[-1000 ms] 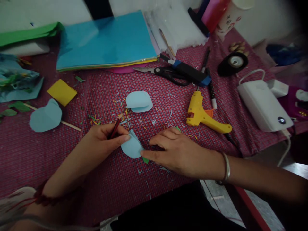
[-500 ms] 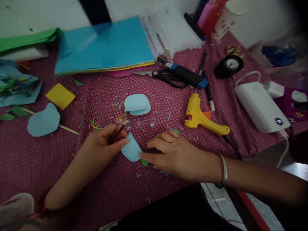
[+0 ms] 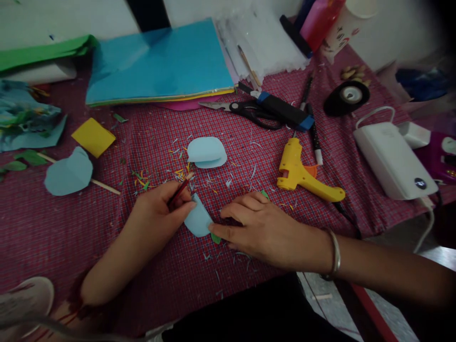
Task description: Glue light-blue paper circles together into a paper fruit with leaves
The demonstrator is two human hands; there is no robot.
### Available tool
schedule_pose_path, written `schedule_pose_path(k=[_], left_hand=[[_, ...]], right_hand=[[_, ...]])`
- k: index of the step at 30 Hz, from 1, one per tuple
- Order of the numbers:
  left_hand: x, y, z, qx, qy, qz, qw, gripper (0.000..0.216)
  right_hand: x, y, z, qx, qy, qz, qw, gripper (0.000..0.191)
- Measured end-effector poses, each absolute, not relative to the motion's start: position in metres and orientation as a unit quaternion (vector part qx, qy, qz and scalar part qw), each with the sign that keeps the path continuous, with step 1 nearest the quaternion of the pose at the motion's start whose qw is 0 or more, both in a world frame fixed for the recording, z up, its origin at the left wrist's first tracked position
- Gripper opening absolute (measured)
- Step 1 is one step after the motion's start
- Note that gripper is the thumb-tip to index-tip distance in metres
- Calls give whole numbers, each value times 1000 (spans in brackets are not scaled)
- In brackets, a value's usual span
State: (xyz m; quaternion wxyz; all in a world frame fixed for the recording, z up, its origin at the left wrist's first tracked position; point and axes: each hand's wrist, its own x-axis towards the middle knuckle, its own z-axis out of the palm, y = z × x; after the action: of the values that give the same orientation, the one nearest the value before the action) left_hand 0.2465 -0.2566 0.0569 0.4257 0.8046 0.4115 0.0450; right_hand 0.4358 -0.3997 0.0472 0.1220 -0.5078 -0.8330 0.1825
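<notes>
My left hand (image 3: 164, 206) is closed around a dark red pencil (image 3: 180, 188), its pale tip pointing up and right. The thumb of that hand rests at the upper left edge of a light blue paper cutout (image 3: 198, 219), which looks folded along one side. On the cutout's right edge lies a fingertip of my right hand (image 3: 254, 228), palm down, fingers bent loosely and apart. A green paper leaf (image 3: 215, 238) shows partly beneath that fingertip. Just beyond the hands sits another light blue cutout (image 3: 207, 152), its layers overlapping.
A yellow glue gun (image 3: 302, 175) lies right, with scissors (image 3: 245, 110) and a blue-black cutter (image 3: 285, 111) behind. Coloured sheets (image 3: 160, 64) lie at the back. Left are a yellow paper square (image 3: 93, 137) and a blue cutout on a stick (image 3: 67, 175). A white power bank (image 3: 395, 161) stands right.
The whole view has shifted slightly, so most things appear a little further right. Both hands keep nearly the same hold and place on the cutout.
</notes>
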Motion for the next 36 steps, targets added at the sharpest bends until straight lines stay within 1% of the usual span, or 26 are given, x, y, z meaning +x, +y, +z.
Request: schedule_pose_path(k=[3, 7, 9, 12, 15, 17, 21, 22, 24, 27, 29, 30, 31, 33, 36], left_hand=[[248, -257, 58, 825, 392, 32, 405, 15], [249, -256, 59, 837, 375, 28, 397, 17], [248, -255, 58, 835, 369, 36, 407, 19], [242, -252, 57, 816, 378, 57, 433, 25], [234, -249, 56, 785, 401, 103, 462, 28], [229, -248, 57, 767, 416, 134, 469, 26], [226, -247, 60, 757, 429, 144, 472, 26], [226, -247, 60, 757, 426, 140, 476, 26], [227, -247, 60, 755, 418, 133, 488, 26], [228, -247, 60, 753, 413, 140, 493, 27], [227, -248, 60, 752, 412, 159, 489, 25], [226, -248, 60, 749, 412, 169, 490, 24], [226, -249, 60, 741, 415, 179, 497, 24], [226, -250, 60, 701, 424, 198, 538, 26], [228, -253, 61, 579, 410, 215, 671, 32]], right_hand=[[436, -400, 50, -513, -830, 184, 121, 37], [433, -394, 52, -515, -829, 164, 142, 40], [429, -389, 51, -496, -844, 148, 141, 40], [423, -382, 49, -482, -858, 136, 115, 41], [420, -379, 50, -487, -857, 133, 107, 42], [422, -377, 55, -490, -851, 134, 133, 40], [437, -363, 69, -576, -769, 69, 268, 22], [441, -356, 71, -603, -744, 49, 283, 18], [448, -339, 72, -635, -726, 26, 265, 16], [451, -312, 68, -650, -740, 6, 173, 19], [449, -298, 65, -646, -755, -9, 114, 14], [448, -293, 64, -646, -757, -22, 99, 12], [447, -290, 65, -646, -756, -41, 100, 14], [443, -290, 69, -643, -747, -82, 147, 19], [434, -303, 78, -596, -758, -120, 237, 17]])
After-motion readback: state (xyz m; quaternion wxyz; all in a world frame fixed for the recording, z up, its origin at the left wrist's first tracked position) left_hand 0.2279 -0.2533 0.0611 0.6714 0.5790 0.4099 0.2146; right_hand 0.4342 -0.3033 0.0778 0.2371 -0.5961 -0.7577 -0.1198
